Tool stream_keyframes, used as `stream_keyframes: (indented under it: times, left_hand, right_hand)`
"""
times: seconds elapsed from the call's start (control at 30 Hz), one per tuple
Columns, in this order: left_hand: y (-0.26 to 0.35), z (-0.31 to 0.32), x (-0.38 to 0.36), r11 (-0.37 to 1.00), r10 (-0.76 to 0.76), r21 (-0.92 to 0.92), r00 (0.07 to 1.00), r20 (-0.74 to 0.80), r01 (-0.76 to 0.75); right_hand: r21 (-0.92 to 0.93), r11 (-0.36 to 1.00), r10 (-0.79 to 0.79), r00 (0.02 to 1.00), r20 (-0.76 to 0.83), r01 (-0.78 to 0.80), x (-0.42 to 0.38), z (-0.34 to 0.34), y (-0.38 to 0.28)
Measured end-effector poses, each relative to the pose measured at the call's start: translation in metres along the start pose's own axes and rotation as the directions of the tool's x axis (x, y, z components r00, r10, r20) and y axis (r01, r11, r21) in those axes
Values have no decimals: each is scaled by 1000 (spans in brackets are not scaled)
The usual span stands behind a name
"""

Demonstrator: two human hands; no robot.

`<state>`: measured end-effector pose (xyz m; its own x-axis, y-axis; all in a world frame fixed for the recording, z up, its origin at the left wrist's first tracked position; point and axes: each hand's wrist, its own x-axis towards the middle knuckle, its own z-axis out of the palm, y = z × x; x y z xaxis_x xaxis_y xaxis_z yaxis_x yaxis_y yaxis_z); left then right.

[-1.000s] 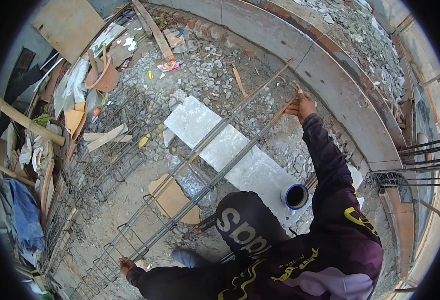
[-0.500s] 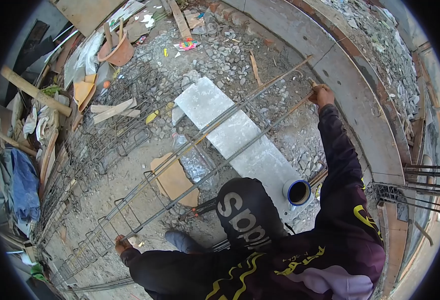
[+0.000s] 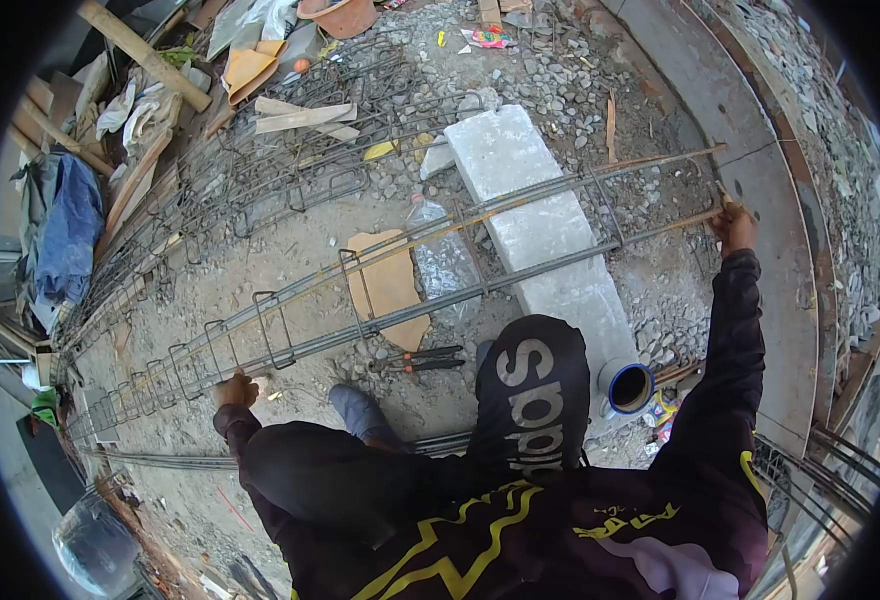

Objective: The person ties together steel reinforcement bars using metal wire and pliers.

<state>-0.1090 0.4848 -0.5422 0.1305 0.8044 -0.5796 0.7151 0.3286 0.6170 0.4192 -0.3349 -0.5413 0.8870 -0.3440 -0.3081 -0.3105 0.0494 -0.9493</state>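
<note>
A long rebar cage point(image 3: 410, 239) with rectangular stirrups runs diagonally in front of me, passing over a whitish slab point(image 3: 535, 190). My left hand point(image 3: 235, 390) is closed at the near lower bar, beside a stirrup toward the cage's left part; its fingertips are partly hidden. At the far right end, my right hand point(image 3: 735, 230) is closed around the tip of the rusty lower bar. Pincers with dark handles point(image 3: 420, 360) lie on the ground below the cage. On the slab's near end stands a blue-rimmed cup point(image 3: 628, 387) with dark contents.
More rebar cages point(image 3: 190, 210) lie on the left. A plastic bottle point(image 3: 440, 245) and a tan sheet point(image 3: 385, 290) are under the cage. A concrete ledge point(image 3: 750, 130) curves along the right. Loose bars point(image 3: 180, 460) lie near my foot point(image 3: 365, 412).
The view has shifted, so the slab and cage appear farther right and the pincers show more fully. Both hands remain at the cage.
</note>
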Motion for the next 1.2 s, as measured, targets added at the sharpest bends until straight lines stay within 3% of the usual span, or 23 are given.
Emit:
stream_keyframes:
  times: [0.03, 0.13, 0.17, 0.23, 0.27, 0.3, 0.33, 0.37, 0.4, 0.5, 0.53, 0.57, 0.6, 0.63, 0.67, 0.77, 0.8, 0.93, 1.07, 1.2]
  left_hand:
    - [35, 1, -25, 954, 7, 301, 999, 34, -17]
    - [155, 44, -123, 801, 240, 437, 887, 394, -410]
    - [177, 67, -147, 718, 295, 422, 791, 536, -553]
    - [194, 119, -178, 554, 235, 388, 585, 776, -737]
    - [196, 146, -188, 308, 188, 390, 457, 869, -868]
    - [199, 177, -216, 155, 197, 312, 339, 920, -937]
    - [197, 209, -229, 94, 154, 234, 247, 957, -968]
    - [182, 238, -234, 2, 227, 147, 144, 963, -989]
    - [163, 269, -231, -6, 263, 82, 78, 962, -997]
    - [139, 328, -243, 122, 134, 230, 245, 960, -966]
    - [127, 334, -239, 245, 231, 169, 227, 946, -955]
    - [121, 335, -237, 441, 194, 148, 255, 947, -885]
    - [123, 329, -246, 321, 255, 166, 253, 933, -933]
    - [116, 329, -244, 317, 347, 130, 242, 906, -939]
    - [115, 333, -237, 391, 267, 153, 271, 925, -907]
    - [122, 334, -246, 455, 238, 186, 320, 917, -871]
    - [122, 334, -249, 495, 233, 230, 382, 894, -838]
    - [122, 328, -249, 524, 233, 194, 358, 904, -829]
    - [110, 333, -238, 564, 299, 38, 247, 922, -825]
    - [110, 330, -242, 560, 306, 61, 275, 911, -826]
  right_hand:
    - [-4, 1000, -9, 1000, 8, 9, 1, 0, -2]
    - [8, 1000, -21, 998, 53, 20, 7, 1, 5]
    - [18, 999, -36, 998, 56, 35, 12, -4, 6]
    - [28, 998, -52, 998, 21, 51, 2, 1, 1]
    - [5, 998, -59, 998, 13, 59, 4, 0, 2]
    - [-8, 998, -55, 998, 13, 55, 3, -1, 3]
    - [-7, 997, -70, 997, 10, 70, -1, -1, -2]
    - [0, 997, -78, 997, 15, 78, -6, 3, -4]
    - [4, 997, -82, 996, 30, 82, -7, 5, -4]
    - [22, 998, -67, 997, 29, 66, -4, 5, -3]
    - [30, 997, -72, 997, 30, 71, -2, 2, -4]
    - [37, 998, -56, 997, 51, 54, -3, 1, -1]
    - [55, 997, -61, 995, 73, 57, -1, -3, 6]
    - [79, 994, -85, 992, 98, 77, 8, -4, 9]
    - [87, 995, -52, 994, 94, 44, 10, -3, 10]
    - [115, 993, -24, 993, 114, 11, 13, 2, 12]
    - [115, 993, -19, 993, 117, 6, 14, -2, 13]
    - [131, 989, 42, 984, 172, -65, 27, -11, 19]
    - [100, 993, 45, 994, 104, -55, 16, -11, 6]
    - [65, 986, 145, 983, 115, -153, 20, -13, 11]
